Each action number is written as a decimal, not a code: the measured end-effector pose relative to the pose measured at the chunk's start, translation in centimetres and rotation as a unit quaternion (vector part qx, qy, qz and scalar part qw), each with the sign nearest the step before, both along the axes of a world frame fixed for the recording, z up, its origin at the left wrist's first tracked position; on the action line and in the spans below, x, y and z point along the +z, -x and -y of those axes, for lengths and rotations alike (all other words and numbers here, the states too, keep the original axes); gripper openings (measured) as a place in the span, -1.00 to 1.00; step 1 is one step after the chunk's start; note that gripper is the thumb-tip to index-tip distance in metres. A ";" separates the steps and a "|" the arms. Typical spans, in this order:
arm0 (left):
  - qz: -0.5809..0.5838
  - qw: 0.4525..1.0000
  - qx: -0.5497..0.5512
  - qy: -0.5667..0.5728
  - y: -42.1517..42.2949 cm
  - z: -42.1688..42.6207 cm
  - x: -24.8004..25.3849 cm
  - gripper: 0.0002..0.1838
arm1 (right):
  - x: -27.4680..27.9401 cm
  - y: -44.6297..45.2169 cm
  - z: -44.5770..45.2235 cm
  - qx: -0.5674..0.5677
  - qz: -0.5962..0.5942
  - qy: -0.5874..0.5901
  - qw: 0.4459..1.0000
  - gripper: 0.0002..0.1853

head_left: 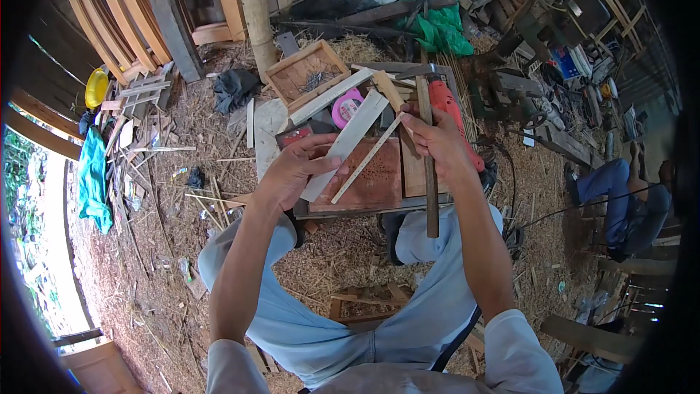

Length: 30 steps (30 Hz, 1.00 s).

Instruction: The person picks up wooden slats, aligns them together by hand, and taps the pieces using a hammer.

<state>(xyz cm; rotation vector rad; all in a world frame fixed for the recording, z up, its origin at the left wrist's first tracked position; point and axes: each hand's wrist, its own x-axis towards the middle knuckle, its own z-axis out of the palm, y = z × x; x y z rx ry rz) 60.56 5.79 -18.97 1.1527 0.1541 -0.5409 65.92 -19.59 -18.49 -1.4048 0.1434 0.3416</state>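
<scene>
My left hand grips a flat pale wooden strip, which slants up to the right over the low work table. My right hand is closed around a hammer, its handle pointing down toward me and its head at the top; a short piece of wood is by the same fingers. Between my hands a thin light strip lies slanted over a reddish-brown board. Behind the pale strip sits a pink round object.
A wooden tray with nails stands at the table's back left. A red tool lies at the right edge. Another person sits far right. Wood scraps and shavings cover the ground; a wooden post rises behind.
</scene>
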 end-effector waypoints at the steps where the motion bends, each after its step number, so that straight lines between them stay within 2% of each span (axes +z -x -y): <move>1: 0.000 1.000 0.000 0.000 0.0 0.0 -0.1 -0.48 | 0.0 0.0 0.0 -0.008 -0.001 0.001 1.000 -0.81; 5: 0.010 1.000 0.006 -0.002 -0.1 -0.1 0.1 -0.47 | 0.1 0.2 -0.5 -0.029 0.017 0.011 0.999 -0.82; 7: 0.013 1.000 0.006 -0.003 0.0 -0.2 0.2 -0.47 | -0.3 0.1 -0.5 -0.019 0.063 0.048 0.997 -0.81; 23: 0.011 1.000 0.024 -0.004 0.0 -0.3 0.2 -0.53 | -1.7 -0.5 -0.3 -0.019 0.045 0.103 0.993 -0.73; 28: 0.022 0.999 0.029 0.006 -0.2 -0.4 -0.4 -0.57 | -1.9 -0.7 -0.3 -0.017 0.077 0.136 0.987 -0.69; 30: 0.041 0.998 0.032 -0.026 -0.4 -0.4 -0.8 -0.57 | -1.8 -0.7 -0.2 -0.015 0.062 0.127 0.990 -0.69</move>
